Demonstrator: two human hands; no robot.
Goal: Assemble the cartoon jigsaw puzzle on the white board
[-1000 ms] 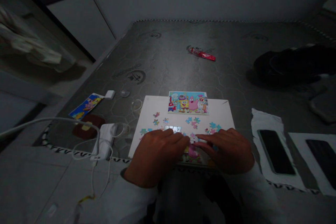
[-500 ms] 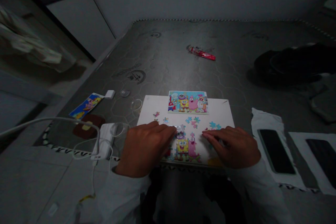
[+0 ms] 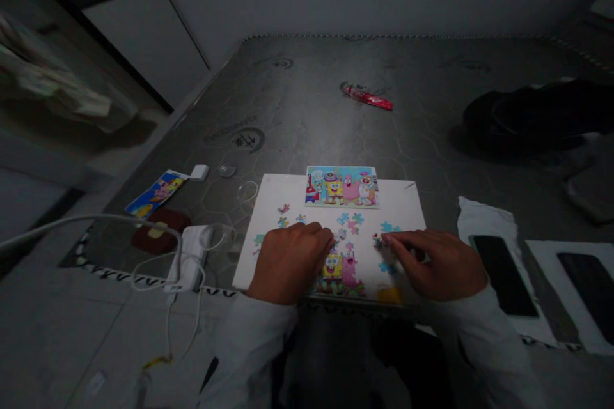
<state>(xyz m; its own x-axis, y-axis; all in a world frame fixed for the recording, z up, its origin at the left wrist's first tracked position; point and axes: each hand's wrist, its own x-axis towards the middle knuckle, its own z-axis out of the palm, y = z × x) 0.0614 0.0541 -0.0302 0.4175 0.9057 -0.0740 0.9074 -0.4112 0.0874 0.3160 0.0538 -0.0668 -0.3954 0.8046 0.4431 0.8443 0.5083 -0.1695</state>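
A white board (image 3: 400, 204) lies on the mattress, with a printed cartoon picture card (image 3: 341, 186) at its far edge. Near its front edge sits a patch of joined jigsaw pieces (image 3: 338, 275), showing yellow and pink characters. Loose blue and pink pieces (image 3: 350, 220) are scattered above it. My left hand (image 3: 290, 262) rests on the board, fingertips beside the joined patch. My right hand (image 3: 434, 262) lies to the right, fingertips at a small loose piece (image 3: 378, 241). Whether either hand grips a piece is hidden.
Two phones (image 3: 503, 284) lie on white cloth at the right. A black garment (image 3: 532, 112) and a red tube (image 3: 367, 97) lie farther back. At the left are a white charger (image 3: 190, 259) with cables and a colourful card (image 3: 156, 195).
My left hand has moved slightly right, closer to the joined pieces. My right hand has shifted a little right, and its fingertips now reach a different spot among the loose pieces.
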